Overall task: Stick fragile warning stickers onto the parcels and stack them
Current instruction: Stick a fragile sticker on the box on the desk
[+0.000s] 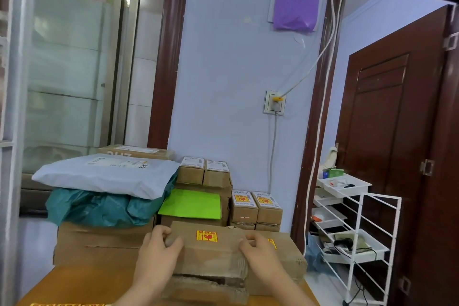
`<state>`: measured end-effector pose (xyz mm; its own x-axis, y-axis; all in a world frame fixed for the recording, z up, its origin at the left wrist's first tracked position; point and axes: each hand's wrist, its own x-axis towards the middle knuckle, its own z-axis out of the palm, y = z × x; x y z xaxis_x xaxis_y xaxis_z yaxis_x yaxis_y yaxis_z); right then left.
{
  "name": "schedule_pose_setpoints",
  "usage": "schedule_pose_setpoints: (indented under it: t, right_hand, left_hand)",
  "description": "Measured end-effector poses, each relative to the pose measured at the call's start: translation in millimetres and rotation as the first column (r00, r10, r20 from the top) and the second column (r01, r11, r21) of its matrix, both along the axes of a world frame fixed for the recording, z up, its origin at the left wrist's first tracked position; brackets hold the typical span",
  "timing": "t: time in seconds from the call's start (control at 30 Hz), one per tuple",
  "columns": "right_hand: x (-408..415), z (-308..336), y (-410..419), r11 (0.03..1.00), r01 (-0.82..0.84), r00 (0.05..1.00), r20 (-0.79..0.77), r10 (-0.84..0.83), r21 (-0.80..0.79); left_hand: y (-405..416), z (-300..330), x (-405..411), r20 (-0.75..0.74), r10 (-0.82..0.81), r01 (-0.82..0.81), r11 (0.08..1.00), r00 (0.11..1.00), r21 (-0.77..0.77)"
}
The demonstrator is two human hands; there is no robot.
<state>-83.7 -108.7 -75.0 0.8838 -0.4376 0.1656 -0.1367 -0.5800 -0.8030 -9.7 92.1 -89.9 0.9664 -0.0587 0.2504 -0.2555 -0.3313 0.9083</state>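
At the near edge of a wooden table (pixel 74 285), the left hand (pixel 159 253) and the right hand (pixel 258 253) hold a brown cardboard parcel (pixel 211 253) from either side, fingers curled over its top edge. A yellow-and-red fragile sticker (pixel 207 236) sits on its upper face between the two hands. This parcel rests on top of another worn carton (pixel 206 288), and a second stickered box (pixel 290 251) lies just beside it under the right hand.

Behind them stand more parcels: two small boxes with stickers (pixel 257 206) near the wall, two unstickered ones (pixel 203 171) stacked higher, a bright green sheet (pixel 192 204), and a grey mailer bag (pixel 106 174) lying on a teal bag (pixel 99 208) atop large cartons.

Beyond is a pale blue wall (pixel 223 69) with a socket (pixel 274 102) and white cable, a purple sheet (pixel 295 0) taped high up, frosted glass doors (pixel 67 69) to the left, and a dark wooden door (pixel 387 131) beside a white wire rack (pixel 355 238) to the right.
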Motion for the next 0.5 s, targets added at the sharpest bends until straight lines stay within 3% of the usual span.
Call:
schedule_pose_setpoints:
  t: [0.3,0.5]
  right_hand:
    - [-28,16,-30,0.979,0.118,0.990,0.061,-0.130,0.166]
    - [-37,27,-45,0.956,0.152,0.979,0.091,-0.180,0.252]
  left_hand:
    - [-41,19,-19,0.058,-0.059,0.059,0.998,0.997,-0.003]
    - [-69,31,-21,-0.121,-0.163,0.139,0.973,0.979,-0.187]
